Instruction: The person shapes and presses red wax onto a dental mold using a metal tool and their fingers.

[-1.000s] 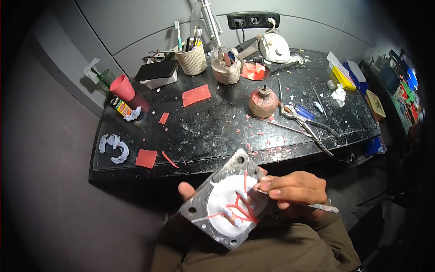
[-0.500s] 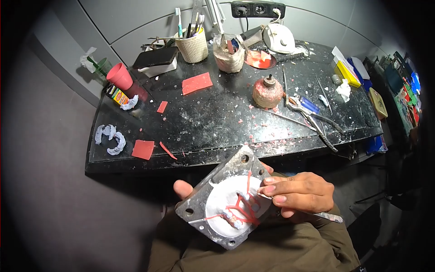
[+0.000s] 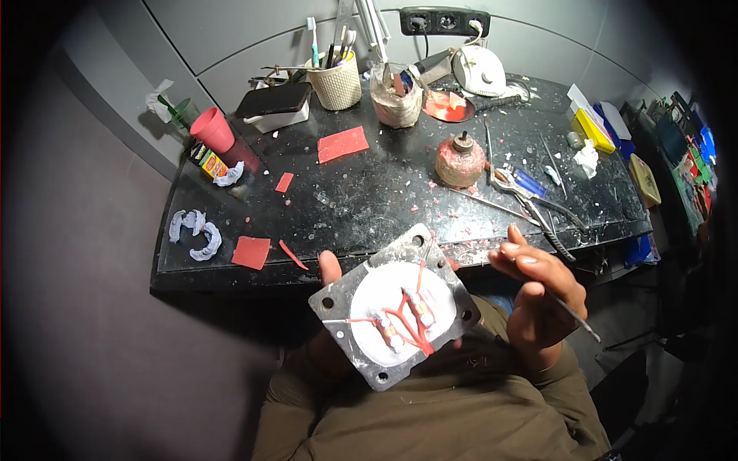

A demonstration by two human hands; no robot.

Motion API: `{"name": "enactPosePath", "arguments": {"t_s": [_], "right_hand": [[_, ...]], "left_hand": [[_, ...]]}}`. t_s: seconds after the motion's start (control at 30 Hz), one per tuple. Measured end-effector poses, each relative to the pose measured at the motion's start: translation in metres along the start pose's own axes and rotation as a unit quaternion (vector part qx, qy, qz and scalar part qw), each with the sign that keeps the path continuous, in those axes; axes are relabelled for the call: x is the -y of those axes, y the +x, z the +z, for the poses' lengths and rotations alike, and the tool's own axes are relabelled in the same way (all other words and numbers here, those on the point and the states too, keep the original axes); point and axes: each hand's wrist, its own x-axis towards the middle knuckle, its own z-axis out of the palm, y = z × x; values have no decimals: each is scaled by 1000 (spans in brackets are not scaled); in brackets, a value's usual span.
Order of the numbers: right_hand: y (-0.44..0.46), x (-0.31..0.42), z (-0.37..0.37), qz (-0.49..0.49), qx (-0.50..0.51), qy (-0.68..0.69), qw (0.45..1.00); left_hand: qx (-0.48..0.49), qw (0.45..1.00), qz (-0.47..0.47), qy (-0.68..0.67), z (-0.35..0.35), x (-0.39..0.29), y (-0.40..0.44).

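Observation:
My left hand point(image 3: 329, 269) grips a square metal dental flask point(image 3: 338, 300) from underneath, its thumb at the left edge and most of it hidden. White plaster point(image 3: 374, 286) fills the flask's round middle. On the plaster sit two small metal-and-pink denture pieces, joined by red wax strips point(image 3: 422, 330); thinner strips run out towards the rim. To the right of the flask, apart from it, is my right hand point(image 3: 547, 296), closed round a thin metal wax carver point(image 3: 573, 313). The carver's handle points down to the right, and its working tip is hidden by the fingers.
On the black bench lie red wax sheets point(image 3: 343, 144), a stained burner point(image 3: 460, 161), pliers point(image 3: 530, 203) and grey-white moulded arches point(image 3: 204, 242). Behind them stand a brush cup point(image 3: 336, 83), a plaster-caked pot point(image 3: 396, 104) and a pink cup point(image 3: 213, 131). Wax crumbs litter the front edge.
My right hand has drawn the wax carver away from the plaster, moving right and up. The flask has risen, turned a little, and shows its wax strips more fully.

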Motion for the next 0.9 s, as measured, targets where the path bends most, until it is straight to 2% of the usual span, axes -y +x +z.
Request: {"name": "enactPosePath", "arguments": {"t_s": [0.03, 0.1, 0.17, 0.2, 0.23, 0.33, 0.4, 0.47, 0.57, 0.77, 0.9], "right_hand": [[1, -2, -1, 0, 0, 1, 1000], [2, -5, -4, -6, 13, -23, 1000], [5, -5, 0, -28, 19, -13, 999], [4, -2, 1, -26, 68, -13, 997], [4, 0, 1, -24, 117, -14, 993], [10, 0, 6, -47, 225, 35, 973], [8, -4, 9, -66, 258, 35, 963], [7, -8, 11, -67, 266, 37, 961], [8, -8, 12, -68, 275, 40, 958], [8, -8, 14, -64, 275, 44, 958], [9, -8, 14, -64, 278, 40, 958]], "left_hand": [[26, 999, -12, 46, -1, -3, 1], [6, 999, -11, 31, 5, -2, 0], [-137, 978, -8, 158, 17, -1, 2], [-132, 974, -28, 182, 9, -7, 6], [-140, 986, -15, 90, 4, -5, 8], [-16, 997, -65, 28, -28, -15, 10], [-6, 997, -77, 22, -41, -19, 10], [6, 996, -89, 16, -42, -19, 9], [-70, 995, -74, 10, -14, -9, 8], [-39, 995, -86, -45, -12, -8, 9], [-61, 993, -85, -49, -13, -10, 8]]}}
